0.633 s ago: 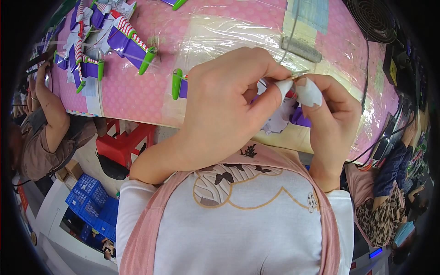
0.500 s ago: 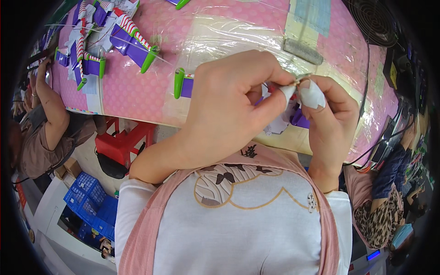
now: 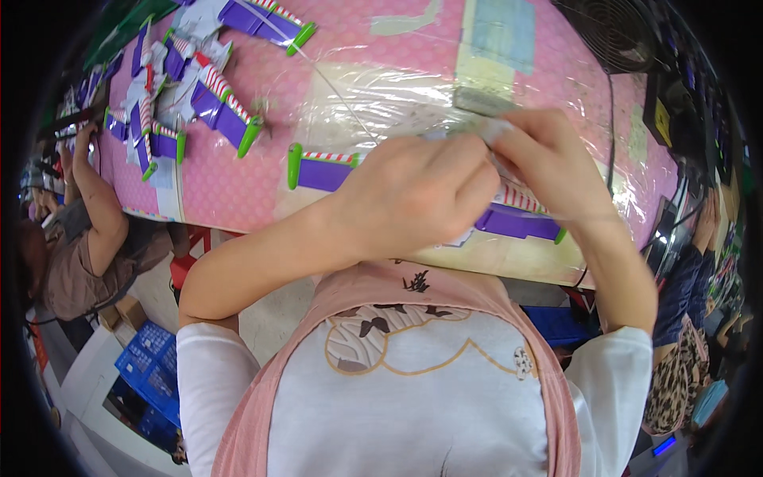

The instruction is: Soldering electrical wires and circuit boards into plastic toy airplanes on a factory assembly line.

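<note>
A winged toy piece lies on the table beneath my hands, its purple left wing (image 3: 322, 173) edged in red and white stripes with a green tip. The matching right wing (image 3: 517, 224) shows below my right hand; the middle is mostly covered. My left hand (image 3: 421, 191) is curled closed over it, knuckles up. Just beyond, my right hand (image 3: 548, 147) is pinched closed and partly blurred, fingertips meeting the left hand's. White wrapping (image 3: 494, 129) shows at the fingertips. Whatever they pinch is hidden. A thin pale strand (image 3: 330, 87) runs from the upper left toward my hands.
Several similar winged pieces (image 3: 226, 115) are heaped at the far left. A grey bar (image 3: 483, 102) lies beyond my hands on the plastic-covered pink table (image 3: 262, 183). A black fan (image 3: 608, 36) stands at the far right, its cable trailing down. People sit at both sides.
My left hand has rolled into a fist with knuckles up, and my right hand has turned over. More of both wings shows. The whole view has shifted slightly.
</note>
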A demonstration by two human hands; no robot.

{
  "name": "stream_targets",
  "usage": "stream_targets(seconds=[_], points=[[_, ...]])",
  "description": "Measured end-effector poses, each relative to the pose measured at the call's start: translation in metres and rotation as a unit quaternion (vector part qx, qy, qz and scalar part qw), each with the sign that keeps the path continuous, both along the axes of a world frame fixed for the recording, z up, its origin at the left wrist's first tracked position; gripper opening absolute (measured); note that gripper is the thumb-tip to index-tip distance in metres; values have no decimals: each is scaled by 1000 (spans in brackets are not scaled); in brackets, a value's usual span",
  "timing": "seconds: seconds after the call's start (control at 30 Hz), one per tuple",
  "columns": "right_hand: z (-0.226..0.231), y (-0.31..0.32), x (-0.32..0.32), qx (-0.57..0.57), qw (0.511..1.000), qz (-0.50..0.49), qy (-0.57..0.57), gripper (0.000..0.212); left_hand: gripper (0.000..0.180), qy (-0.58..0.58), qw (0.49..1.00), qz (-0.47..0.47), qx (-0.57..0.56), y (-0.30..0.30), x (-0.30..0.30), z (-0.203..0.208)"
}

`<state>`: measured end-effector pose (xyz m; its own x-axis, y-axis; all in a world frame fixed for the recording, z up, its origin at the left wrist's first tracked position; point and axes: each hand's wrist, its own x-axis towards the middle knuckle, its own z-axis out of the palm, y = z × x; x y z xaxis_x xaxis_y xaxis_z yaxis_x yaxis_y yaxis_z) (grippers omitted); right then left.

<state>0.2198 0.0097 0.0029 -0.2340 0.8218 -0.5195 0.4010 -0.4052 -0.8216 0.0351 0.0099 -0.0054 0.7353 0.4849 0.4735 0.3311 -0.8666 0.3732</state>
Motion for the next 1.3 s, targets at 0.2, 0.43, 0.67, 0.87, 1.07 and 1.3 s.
stream_targets(seconds=[0.2,0.43,0.67,0.87,1.07,1.3], points=[[-15,53,-1,228,920,167,-271,19,9,155,979,130,1,15,23,-10],[-19,30,9,257,929,1,-267,30,21,213,960,74,-168,31,6,9],[15,-30,-16,102,960,-194,174,24,10,-19,901,113,-419,29,-24,40],[4,-38,-22,165,946,-214,178,13,11,42,955,78,-283,16,-10,57],[-3,-12,37,150,854,-429,253,10,9,107,952,159,-238,5,-24,69],[-33,7,198,235,599,-684,343,29,14,91,956,191,-203,1,4,68]])
